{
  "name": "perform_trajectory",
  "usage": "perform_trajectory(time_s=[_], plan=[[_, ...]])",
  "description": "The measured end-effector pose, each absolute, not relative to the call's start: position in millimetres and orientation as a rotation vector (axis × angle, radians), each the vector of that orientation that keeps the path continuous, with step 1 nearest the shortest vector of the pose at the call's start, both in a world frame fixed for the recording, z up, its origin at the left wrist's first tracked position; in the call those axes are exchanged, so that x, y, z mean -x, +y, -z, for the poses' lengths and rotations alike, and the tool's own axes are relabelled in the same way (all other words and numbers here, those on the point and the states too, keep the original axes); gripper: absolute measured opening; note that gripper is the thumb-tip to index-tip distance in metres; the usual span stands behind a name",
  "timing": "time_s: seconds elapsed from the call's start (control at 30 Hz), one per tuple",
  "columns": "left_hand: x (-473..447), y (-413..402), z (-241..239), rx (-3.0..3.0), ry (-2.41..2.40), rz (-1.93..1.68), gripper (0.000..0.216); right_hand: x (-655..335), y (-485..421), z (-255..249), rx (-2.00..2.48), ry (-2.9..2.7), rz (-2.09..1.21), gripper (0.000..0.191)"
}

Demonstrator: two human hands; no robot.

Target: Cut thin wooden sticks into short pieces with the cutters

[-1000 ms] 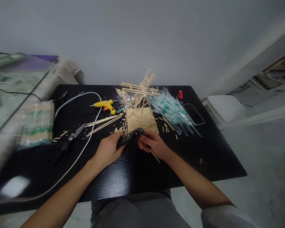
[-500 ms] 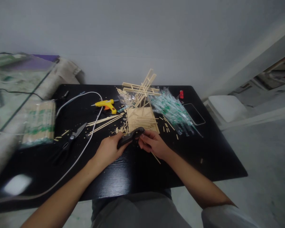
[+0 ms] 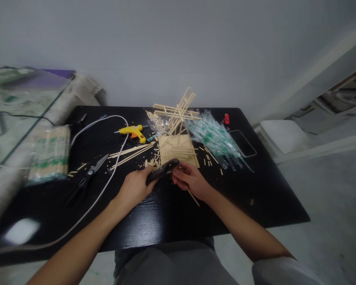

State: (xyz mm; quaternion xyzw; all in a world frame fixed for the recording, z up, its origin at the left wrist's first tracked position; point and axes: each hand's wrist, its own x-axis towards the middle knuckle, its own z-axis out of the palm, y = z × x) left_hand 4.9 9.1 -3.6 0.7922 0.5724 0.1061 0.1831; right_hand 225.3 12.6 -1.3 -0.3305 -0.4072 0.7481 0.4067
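Observation:
My left hand [image 3: 136, 184] is closed around a dark hand tool [image 3: 163, 170], its exact kind unclear, tilted up to the right. Close to the tool's far end, my right hand [image 3: 192, 180] pinches a thin wooden stick [image 3: 194, 198], whose lower end sticks out below the fingers. Its other end is hidden by the hand and tool. Just beyond both hands lies a square wooden stick panel [image 3: 173, 140], with a row of loose sticks [image 3: 179, 152] across it. Behind it stands a crossed frame of glued sticks [image 3: 180, 111].
A yellow glue gun [image 3: 133, 131] lies left of the panel, near a white cable [image 3: 106, 184] and scissors [image 3: 90, 172]. Bagged sticks [image 3: 49, 152] sit farther left. On the right are clear-green wrappers [image 3: 215, 136], a phone [image 3: 242, 142] and a red object [image 3: 226, 118]. Cut stick bits lie scattered.
Both hands stay almost in place. The tool has turned slightly in my left hand, and the stick in my right hand has shifted a little to the left.

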Motion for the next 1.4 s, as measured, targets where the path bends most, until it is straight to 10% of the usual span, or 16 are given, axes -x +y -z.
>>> perform_trajectory(time_s=[1.4], plan=[[3.2, 10.6, 3.3, -2.212, 1.321, -0.527, 0.007, -233.4, 15.0, 4.6, 0.603, -0.914, -2.272, 0.034]])
